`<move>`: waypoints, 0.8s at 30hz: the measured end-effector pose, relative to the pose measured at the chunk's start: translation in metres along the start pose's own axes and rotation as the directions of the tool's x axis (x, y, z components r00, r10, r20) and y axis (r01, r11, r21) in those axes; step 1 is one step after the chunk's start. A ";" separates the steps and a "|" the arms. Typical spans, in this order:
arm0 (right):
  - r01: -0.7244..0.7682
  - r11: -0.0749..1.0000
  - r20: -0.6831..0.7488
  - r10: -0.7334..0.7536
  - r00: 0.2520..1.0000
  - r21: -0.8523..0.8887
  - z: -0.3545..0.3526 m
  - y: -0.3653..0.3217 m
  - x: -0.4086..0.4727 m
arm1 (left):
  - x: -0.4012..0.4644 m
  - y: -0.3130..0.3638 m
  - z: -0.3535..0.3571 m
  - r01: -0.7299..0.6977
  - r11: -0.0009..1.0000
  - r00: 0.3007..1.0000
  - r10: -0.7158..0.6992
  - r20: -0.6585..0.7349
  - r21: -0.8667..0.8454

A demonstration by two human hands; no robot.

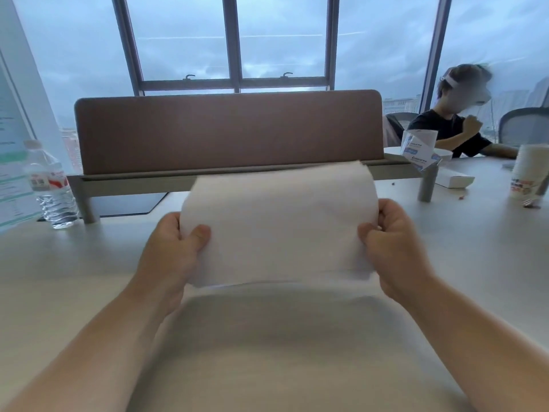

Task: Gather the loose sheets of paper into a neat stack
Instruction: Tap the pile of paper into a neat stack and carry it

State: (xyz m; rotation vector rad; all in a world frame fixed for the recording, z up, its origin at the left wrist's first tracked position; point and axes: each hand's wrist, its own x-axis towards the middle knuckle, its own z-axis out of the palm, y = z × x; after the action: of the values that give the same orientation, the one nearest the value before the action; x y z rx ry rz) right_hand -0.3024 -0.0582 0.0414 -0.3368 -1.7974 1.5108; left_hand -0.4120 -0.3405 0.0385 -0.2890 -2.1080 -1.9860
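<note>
Both hands gripped the sheets (279, 224): the left hand (175, 248) pinched the left edge, the right hand (392, 242) the right, holding them upright just above the bench (89, 278). The step looked like squaring the gathered stack; next, tapping the lower edge down. The long axis ran left to right, faces toward the person.

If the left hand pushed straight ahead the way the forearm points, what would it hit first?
Probably the divider panel behind the paper that the left hand grips. Bare desk lies between them, though depth is hard to judge in this wide-angle view.
</note>
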 end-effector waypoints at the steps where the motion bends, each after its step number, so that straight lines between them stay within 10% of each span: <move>1: 0.027 0.999 -0.007 -0.027 1.000 0.018 -0.001 -0.003 0.002 | 0.000 0.004 0.000 -0.036 0.998 0.999 0.036 -0.006 -0.060; 11: 0.196 0.981 -0.027 -0.196 0.980 0.001 -0.002 -0.004 0.001 | -0.014 0.012 0.009 -0.248 0.969 0.968 0.249 -0.032 0.010; 24: 0.174 0.984 -0.029 -0.175 0.984 -0.025 -0.001 -0.005 -0.001 | -0.016 0.023 0.007 -0.145 0.989 0.987 0.146 -0.065 0.012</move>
State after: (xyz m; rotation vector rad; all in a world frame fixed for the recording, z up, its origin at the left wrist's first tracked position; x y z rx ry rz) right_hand -0.2994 -0.0590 0.0455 -0.2064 -1.7717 1.3572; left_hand -0.3900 -0.3318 0.0549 -0.3602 -1.9932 -1.8786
